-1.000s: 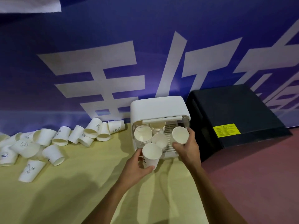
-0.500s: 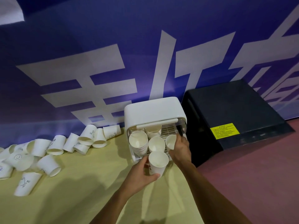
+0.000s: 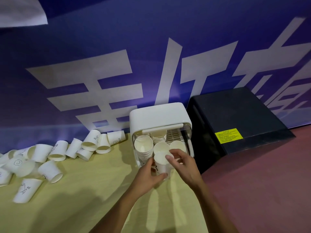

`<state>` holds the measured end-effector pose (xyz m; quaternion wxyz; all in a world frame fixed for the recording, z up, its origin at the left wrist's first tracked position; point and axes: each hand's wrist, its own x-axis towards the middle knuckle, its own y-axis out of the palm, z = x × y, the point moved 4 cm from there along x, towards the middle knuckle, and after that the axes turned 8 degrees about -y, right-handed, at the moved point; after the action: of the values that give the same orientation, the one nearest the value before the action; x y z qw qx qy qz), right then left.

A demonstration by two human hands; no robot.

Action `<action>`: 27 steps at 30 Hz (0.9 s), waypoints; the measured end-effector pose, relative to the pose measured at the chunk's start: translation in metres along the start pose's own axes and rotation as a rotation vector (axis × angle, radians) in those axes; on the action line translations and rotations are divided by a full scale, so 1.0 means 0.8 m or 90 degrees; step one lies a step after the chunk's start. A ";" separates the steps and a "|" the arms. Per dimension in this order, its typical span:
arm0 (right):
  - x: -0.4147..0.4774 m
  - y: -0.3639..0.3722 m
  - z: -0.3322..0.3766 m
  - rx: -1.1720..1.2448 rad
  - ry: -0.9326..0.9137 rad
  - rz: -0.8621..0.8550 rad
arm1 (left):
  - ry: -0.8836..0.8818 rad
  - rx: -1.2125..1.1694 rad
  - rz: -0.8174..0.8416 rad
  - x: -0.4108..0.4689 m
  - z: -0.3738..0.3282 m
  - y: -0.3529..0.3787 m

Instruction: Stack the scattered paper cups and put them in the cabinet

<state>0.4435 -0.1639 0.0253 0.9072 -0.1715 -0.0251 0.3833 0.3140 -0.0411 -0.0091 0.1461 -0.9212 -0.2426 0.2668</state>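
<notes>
Hands sit closest, right in front of the cabinet's open side. The left hand (image 3: 148, 175) is curled round a paper cup (image 3: 161, 166) and holds it upright, mouth up. The right hand (image 3: 185, 163) is loose and mostly open. One fingertip (image 3: 168, 157) touches the cup's rim, and this hand holds nothing. The cup is not inside yet; it waits just outside the opening.

I think the best way is to hold the cup softly so its thin wall does not squash. The right hand can steer the rim.

Just behind, the white cabinet (image 3: 159, 115) has a tall stack (image 3: 143, 147) on its left side, with a middle cup (image 3: 161, 147) next to it. The held cup should go straight down into one of these, mouth up, so it fits snugly. Going in tilted could knock the stack over.

Far off to the left, many loose cups (image 3: 55, 152) lie tipped over on the yellow surface (image 3: 101, 182), so I think lots of work is left.
</notes>
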 end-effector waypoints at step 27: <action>0.057 -0.003 -0.055 -0.256 -0.035 -0.144 | -0.049 -0.021 0.002 0.020 0.018 -0.004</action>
<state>0.4851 -0.1466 -0.0188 0.8908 -0.3345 -0.1446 0.2712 0.3169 -0.0280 -0.0263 0.1206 -0.9130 -0.2510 0.2982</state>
